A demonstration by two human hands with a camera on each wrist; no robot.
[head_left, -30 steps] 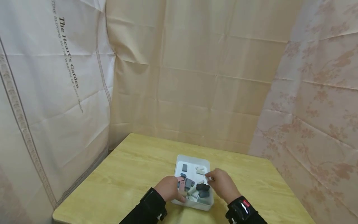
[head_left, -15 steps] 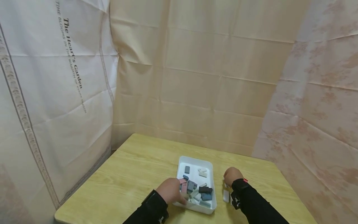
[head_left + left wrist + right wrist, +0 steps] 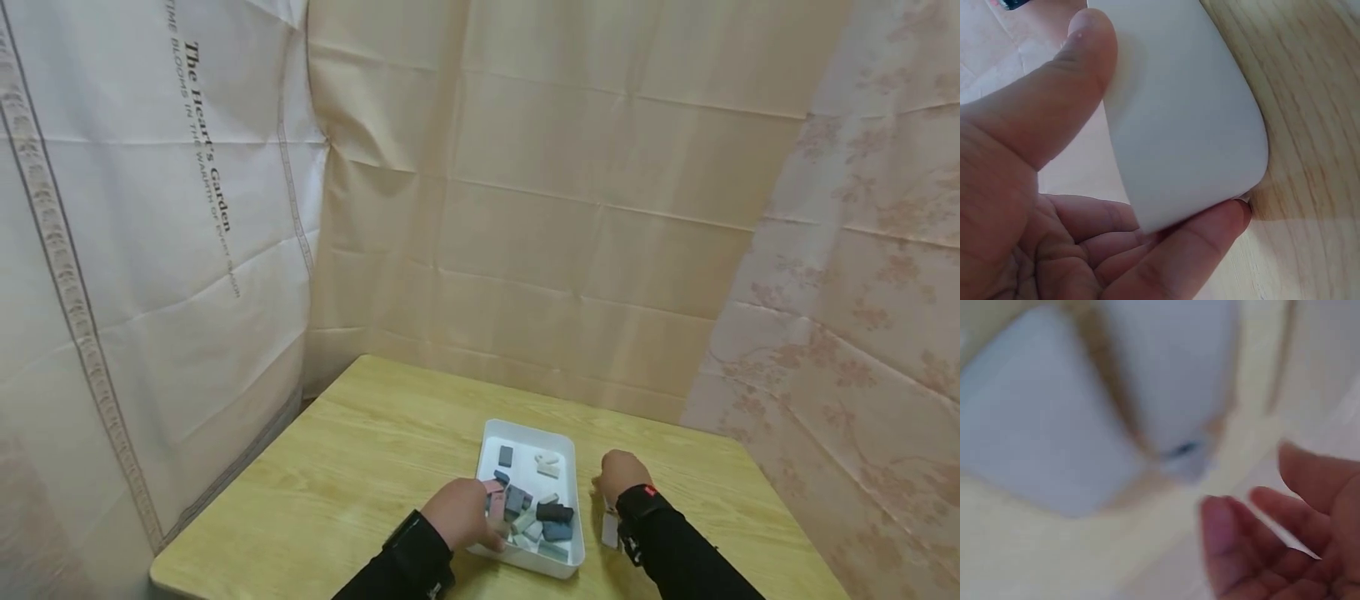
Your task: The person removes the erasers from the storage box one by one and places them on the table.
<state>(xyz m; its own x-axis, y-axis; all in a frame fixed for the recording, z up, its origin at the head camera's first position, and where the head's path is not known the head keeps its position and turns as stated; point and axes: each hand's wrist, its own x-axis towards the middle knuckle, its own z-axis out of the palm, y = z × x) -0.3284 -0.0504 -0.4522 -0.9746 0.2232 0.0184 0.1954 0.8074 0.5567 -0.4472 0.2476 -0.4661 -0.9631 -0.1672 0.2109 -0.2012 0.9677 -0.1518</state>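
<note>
My left hand (image 3: 459, 512) holds the near left corner of a white tray (image 3: 528, 437). In the left wrist view, the thumb lies along the tray wall (image 3: 1191, 125) and a fingertip reaches under its end. Small blocks lie in the tray: a pink one (image 3: 497, 505), a black one (image 3: 554, 512), a blue-grey one (image 3: 557, 531) and several pale ones. My right hand (image 3: 622, 475) is over the table right of the tray. The right wrist view shows its fingers apart, beside two blurred white blocks (image 3: 1054, 419) and a small pale piece (image 3: 1188, 462) with a dark mark.
The wood-grain table (image 3: 390, 442) spreads out on both sides of the tray. A beige curtain (image 3: 525, 208) hangs behind it, a white printed cloth (image 3: 150, 250) at left and a floral cloth (image 3: 847, 333) at right.
My right hand has left the tray's right side and moved right, to the white blocks on the table. The left hand keeps its hold on the tray. The head view has shifted slightly.
</note>
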